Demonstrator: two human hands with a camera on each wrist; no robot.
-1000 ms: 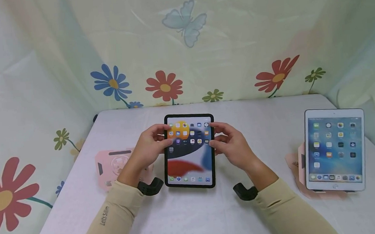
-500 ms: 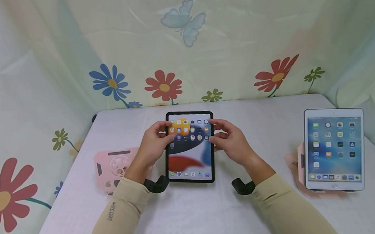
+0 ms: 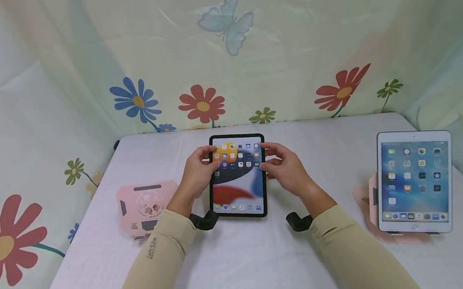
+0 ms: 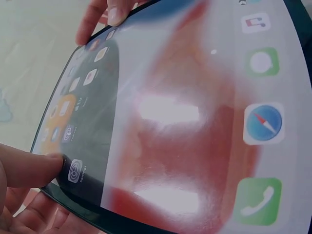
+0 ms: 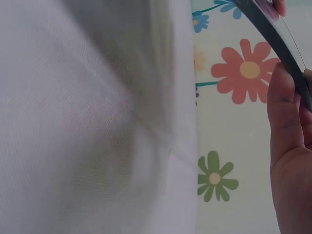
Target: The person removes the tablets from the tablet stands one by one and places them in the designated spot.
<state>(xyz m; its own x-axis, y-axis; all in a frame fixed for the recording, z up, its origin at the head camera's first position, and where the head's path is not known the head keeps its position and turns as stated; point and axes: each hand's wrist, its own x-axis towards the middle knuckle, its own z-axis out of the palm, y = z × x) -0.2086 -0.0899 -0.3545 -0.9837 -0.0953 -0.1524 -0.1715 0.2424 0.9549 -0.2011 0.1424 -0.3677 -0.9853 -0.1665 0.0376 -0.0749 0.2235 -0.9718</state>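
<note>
A black-framed tablet (image 3: 238, 184) with a lit home screen is held upright, leaning back, over the middle of the table. My left hand (image 3: 197, 171) grips its left edge near the top, thumb on the front and fingers curled behind. On the opposite edge my right hand (image 3: 286, 167) pinches it at about the same height. The left wrist view shows the left thumb (image 4: 31, 170) pressing the screen beside the settings icon. In the right wrist view the tablet's thin dark edge (image 5: 275, 41) sits between the right hand's fingers, and much of that hand lies outside the frame.
A pink stand (image 3: 149, 204) with cut-outs and dark pads is on the left, partly behind the left forearm. At right a white tablet (image 3: 414, 182) leans on another pink stand (image 3: 372, 211). A flowered curtain (image 3: 290, 61) rises behind the white-covered table (image 3: 254, 258).
Both hands have carried the black-framed tablet slightly away from me and to the right. The left forearm has shifted right, uncovering more of the left pink stand. The white tablet stays on its stand.
</note>
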